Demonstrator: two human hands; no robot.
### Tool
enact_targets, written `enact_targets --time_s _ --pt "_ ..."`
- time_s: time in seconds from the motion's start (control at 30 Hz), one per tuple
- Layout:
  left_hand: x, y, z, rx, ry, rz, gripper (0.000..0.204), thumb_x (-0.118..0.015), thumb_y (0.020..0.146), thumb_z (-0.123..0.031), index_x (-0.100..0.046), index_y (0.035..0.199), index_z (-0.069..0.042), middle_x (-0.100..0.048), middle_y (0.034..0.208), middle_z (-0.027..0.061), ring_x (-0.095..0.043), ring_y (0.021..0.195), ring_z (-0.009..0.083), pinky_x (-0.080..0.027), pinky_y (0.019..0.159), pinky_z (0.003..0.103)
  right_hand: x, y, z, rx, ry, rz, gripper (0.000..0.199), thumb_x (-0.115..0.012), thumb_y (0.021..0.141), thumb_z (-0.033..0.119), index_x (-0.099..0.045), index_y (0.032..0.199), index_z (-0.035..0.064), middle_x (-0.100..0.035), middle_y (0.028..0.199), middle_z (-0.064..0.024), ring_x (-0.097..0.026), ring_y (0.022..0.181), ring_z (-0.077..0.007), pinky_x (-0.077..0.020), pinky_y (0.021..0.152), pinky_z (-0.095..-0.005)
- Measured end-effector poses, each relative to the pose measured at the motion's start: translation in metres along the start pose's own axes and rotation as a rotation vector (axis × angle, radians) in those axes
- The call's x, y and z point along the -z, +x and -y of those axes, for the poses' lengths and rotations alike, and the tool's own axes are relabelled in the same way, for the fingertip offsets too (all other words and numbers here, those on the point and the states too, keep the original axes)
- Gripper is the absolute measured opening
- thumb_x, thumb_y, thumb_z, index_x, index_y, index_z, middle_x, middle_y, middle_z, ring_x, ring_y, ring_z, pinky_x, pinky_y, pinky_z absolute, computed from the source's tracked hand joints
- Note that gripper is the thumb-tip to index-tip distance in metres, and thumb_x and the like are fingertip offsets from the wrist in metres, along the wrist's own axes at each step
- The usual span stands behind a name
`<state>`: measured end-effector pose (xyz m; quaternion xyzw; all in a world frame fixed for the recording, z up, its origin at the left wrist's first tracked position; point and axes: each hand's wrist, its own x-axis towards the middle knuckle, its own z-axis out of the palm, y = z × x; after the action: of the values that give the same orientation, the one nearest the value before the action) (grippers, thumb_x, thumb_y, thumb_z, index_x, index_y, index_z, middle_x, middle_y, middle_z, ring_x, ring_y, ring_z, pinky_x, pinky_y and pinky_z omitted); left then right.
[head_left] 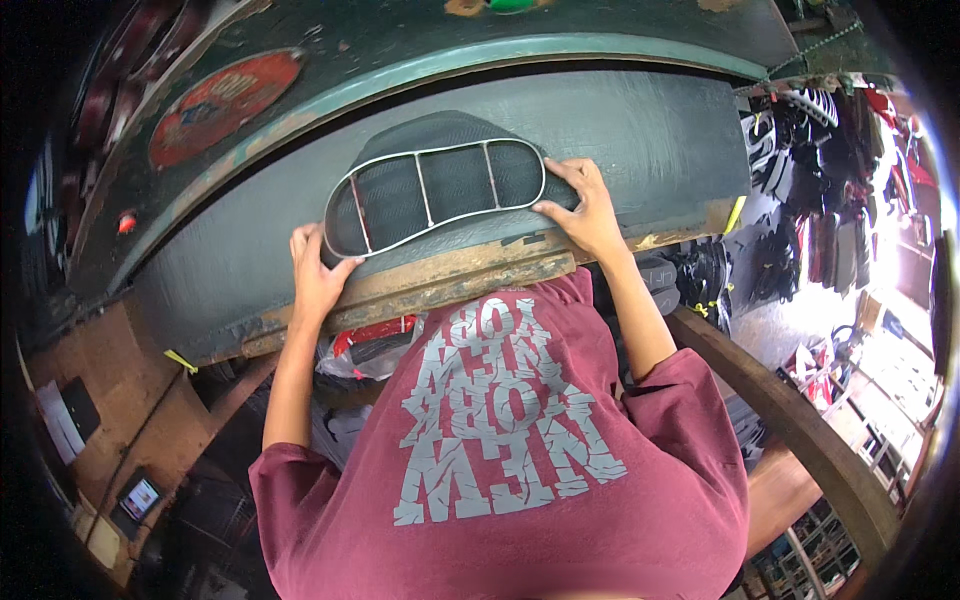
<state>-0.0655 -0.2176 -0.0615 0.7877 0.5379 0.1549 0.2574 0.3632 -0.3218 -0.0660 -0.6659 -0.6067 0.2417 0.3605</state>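
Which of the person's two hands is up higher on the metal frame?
The right hand, gripping the far end of the metal frame. The left hand sits lower, at the frame's near corner by the bench edge.

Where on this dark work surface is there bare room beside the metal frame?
Bare dark surface lies right of the right hand, and more left of the left hand. The middle is crowded: metal frame on black mesh sheet, both hands at its ends.
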Motion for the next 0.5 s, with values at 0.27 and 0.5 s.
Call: enact_targets --time_s 0.27,0.5 --pt "-0.015 -0.008 0.023 -0.046 -0.028 -0.089 0.067 -0.088 0.066 -0.016 -0.063 0.125 0.004 -0.056 0.124 0.02 -0.055 0.119 0.0384 -0.044 0.104 0.046 -0.002 0.002 0.0 -0.031 0.049 -0.003 0.06 -0.089 0.068 0.018 -0.073 0.124 0.0061 -0.062 0.112 -0.0117 -0.058 0.106 -0.029 -0.0465 0.098 -0.0389" --pt "-0.014 -0.008 0.024 -0.058 -0.021 -0.083 0.056 -0.087 0.067 -0.013 -0.068 0.117 0.004 -0.057 0.12 0.0187 -0.057 0.112 0.0358 -0.046 0.099 0.045 -0.001 0.004 -0.002 -0.036 0.044 -0.001 0.06 -0.088 0.067 0.019 -0.074 0.124 0.0063 -0.06 0.109 -0.0096 -0.057 0.103 -0.0273 -0.0465 0.094 -0.0394"
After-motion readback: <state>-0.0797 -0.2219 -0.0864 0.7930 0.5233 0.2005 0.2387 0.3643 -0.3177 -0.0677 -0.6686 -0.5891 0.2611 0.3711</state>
